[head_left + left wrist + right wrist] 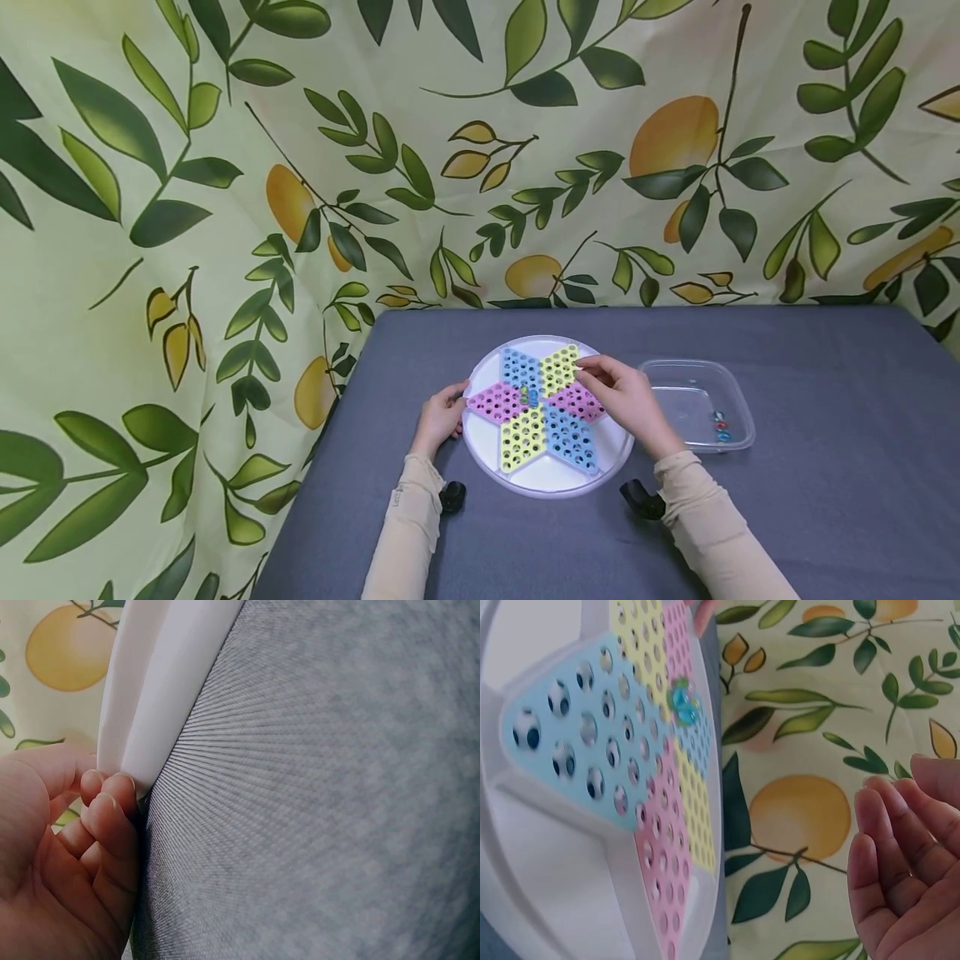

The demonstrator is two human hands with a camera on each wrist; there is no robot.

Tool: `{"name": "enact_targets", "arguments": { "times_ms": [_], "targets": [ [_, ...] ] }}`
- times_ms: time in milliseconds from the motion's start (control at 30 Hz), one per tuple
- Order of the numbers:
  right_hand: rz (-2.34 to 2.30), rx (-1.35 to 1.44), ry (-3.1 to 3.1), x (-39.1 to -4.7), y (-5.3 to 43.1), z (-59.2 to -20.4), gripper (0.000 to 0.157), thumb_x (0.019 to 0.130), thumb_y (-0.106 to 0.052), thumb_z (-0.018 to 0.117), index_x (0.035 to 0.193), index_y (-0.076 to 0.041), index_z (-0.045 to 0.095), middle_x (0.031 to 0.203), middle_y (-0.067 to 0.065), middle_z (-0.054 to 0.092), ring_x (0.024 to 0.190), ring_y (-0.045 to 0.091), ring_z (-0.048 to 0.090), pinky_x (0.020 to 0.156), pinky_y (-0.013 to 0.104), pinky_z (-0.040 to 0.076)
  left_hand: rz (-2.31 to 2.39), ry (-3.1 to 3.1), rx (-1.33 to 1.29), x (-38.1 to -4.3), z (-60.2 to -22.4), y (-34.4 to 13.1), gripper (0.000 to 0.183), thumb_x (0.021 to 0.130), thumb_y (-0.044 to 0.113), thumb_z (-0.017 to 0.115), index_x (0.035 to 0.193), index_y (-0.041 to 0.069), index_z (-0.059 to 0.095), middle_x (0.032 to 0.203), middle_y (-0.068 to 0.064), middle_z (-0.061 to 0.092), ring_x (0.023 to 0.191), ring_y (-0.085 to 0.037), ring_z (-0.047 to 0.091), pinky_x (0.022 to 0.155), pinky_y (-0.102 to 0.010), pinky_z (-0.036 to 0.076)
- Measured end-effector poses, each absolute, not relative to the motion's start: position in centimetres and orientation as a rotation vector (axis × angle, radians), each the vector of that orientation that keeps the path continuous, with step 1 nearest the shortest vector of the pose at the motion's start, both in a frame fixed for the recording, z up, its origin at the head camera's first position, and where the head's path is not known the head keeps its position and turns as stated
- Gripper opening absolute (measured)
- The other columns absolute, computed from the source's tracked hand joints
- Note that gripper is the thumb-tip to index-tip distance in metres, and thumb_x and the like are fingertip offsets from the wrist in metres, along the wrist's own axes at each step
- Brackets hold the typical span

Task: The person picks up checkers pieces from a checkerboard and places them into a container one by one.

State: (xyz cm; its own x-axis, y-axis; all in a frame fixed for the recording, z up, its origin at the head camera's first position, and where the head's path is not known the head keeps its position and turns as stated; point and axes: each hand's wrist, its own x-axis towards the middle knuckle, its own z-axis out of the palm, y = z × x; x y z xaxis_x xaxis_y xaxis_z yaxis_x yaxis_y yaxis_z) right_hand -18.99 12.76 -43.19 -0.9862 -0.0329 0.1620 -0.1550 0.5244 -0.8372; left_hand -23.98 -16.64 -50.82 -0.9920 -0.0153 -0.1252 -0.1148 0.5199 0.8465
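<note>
A round white Chinese checkers board [487,462] with a blue, yellow and pink star of holes lies on the table. Several green and blue glass marbles [529,395] sit at its centre, and they show in the right wrist view too. My left hand [438,419] grips the board's left rim between thumb and fingers, as the left wrist view shows closely. Over the upper right of the board, by the yellow and pink points, is my right hand [621,400], thumb and fingertips close together. I cannot tell whether a marble is between them.
A clear plastic container [738,408] stands right of the board, with several red and blue marbles [721,427] inside. Dark grey cloth [825,500] covers the table. A leaf-and-fruit patterned curtain [480,208] hangs behind and at the left.
</note>
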Motion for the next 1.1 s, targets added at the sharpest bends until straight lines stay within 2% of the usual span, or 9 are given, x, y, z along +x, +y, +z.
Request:
{"name": "enact_targets", "arguments": {
  "times_ms": [200, 633, 867, 1100],
  "targets": [
    [1.462, 0.224, -2.657, -19.4, 11.2, -43.9, 0.027, 0.089, -0.024, 0.062, 0.111, -0.009, 0.065, 0.095, 0.006, 0.069, 0.081, 0.015, 0.060, 0.070, 0.023, 0.049, 1.503, 2.647, -0.120, -24.0, -51.0, -16.7, 0.037, 0.091, 0.016, 0.054, 0.128, 0.018, 0.059, 0.055, 0.000, 0.048, 0.043, -0.011, 0.047, 0.042, -0.023, 0.044],
    [1.479, 0.250, -2.708, -20.9, 8.8, -46.2, 0.027, 0.087, -0.020, 0.064, 0.110, -0.006, 0.065, 0.089, 0.005, 0.067, 0.078, 0.013, 0.057, 0.067, 0.024, 0.047, 1.522, 2.627, -0.122, -24.1, -51.1, -16.6, 0.038, 0.091, 0.016, 0.053, 0.128, 0.018, 0.058, 0.054, 0.000, 0.048, 0.043, -0.011, 0.047, 0.042, -0.023, 0.044],
    [1.476, 0.198, -2.760, -21.5, 7.5, -47.7, 0.024, 0.086, -0.020, 0.064, 0.106, -0.008, 0.067, 0.092, 0.004, 0.068, 0.088, 0.017, 0.063, 0.082, 0.035, 0.051, 1.504, 2.638, -0.112, -24.1, -50.8, -16.6, 0.037, 0.091, 0.016, 0.053, 0.128, 0.018, 0.058, 0.054, 0.000, 0.047, 0.043, -0.011, 0.047, 0.042, -0.023, 0.044],
    [1.475, 0.172, -2.807, -21.8, 6.9, -48.7, 0.025, 0.084, -0.021, 0.068, 0.105, -0.007, 0.067, 0.090, 0.003, 0.068, 0.083, 0.014, 0.061, 0.078, 0.032, 0.051, 1.488, 2.636, -0.125, -24.0, -50.7, -16.6, 0.037, 0.091, 0.017, 0.054, 0.128, 0.019, 0.058, 0.055, 0.000, 0.048, 0.043, -0.011, 0.047, 0.042, -0.023, 0.044]
  ]
}}
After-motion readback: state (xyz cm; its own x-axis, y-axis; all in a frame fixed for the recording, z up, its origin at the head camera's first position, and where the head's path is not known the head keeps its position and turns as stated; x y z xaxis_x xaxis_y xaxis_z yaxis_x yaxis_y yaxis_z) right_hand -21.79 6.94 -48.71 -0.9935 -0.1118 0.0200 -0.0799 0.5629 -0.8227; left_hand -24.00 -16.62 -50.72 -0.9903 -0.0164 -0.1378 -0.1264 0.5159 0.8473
